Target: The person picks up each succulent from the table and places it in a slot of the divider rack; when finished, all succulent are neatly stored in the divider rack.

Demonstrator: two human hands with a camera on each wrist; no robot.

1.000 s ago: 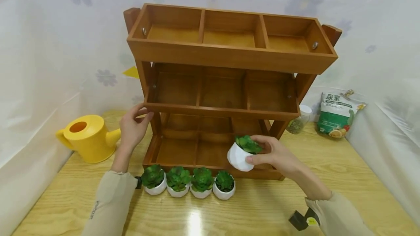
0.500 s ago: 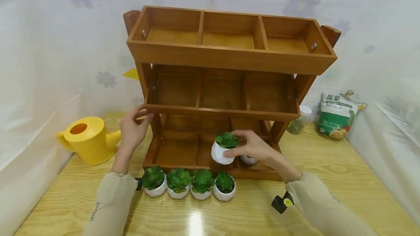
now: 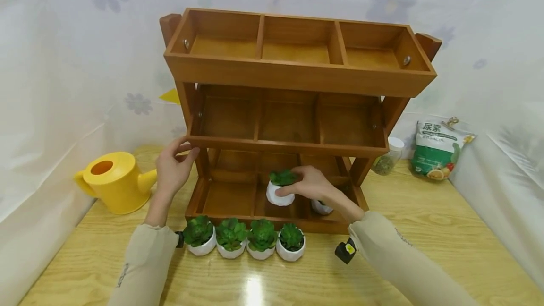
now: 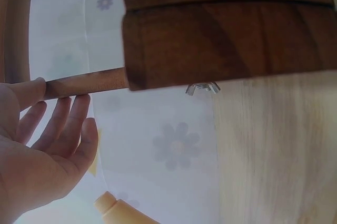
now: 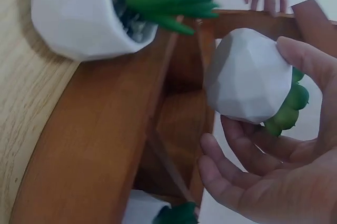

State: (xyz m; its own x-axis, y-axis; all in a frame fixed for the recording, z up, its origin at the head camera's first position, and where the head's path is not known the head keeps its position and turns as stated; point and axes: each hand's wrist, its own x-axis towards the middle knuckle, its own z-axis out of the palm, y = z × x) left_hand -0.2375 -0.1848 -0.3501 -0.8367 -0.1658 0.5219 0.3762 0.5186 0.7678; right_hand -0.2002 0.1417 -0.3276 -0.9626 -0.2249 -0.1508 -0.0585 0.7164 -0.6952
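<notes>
Right grip [image 3: 311, 186]: closed round 1 potted succulent [image 3: 279, 199], thumb on the near side, fingers beyond; spread only to pot width.
Left grip [image 3: 174, 166]: pinching the edge of the middle tier [image 3: 289, 145] at its left end, thumb and fingertips on opposite faces.
Held pot, position: at the middle compartment of the bottom tier [image 3: 327, 226]; base contact with the floor cannot be told.
Right-compartment pot [image 3: 321, 208]: 1, partly hidden by the right wrist.
Front row [image 3: 260, 252]: 4 potted succulents on the tabletop [image 3: 204, 282], close together.
Risk 1: leaves may catch the overhanging tier; cause, scant headroom.
Risk 2: pot may tip; cause, smooth facets under an uneven pinch.
Risk 3: right-compartment pot may get knocked; cause, wrist passing close.
</notes>
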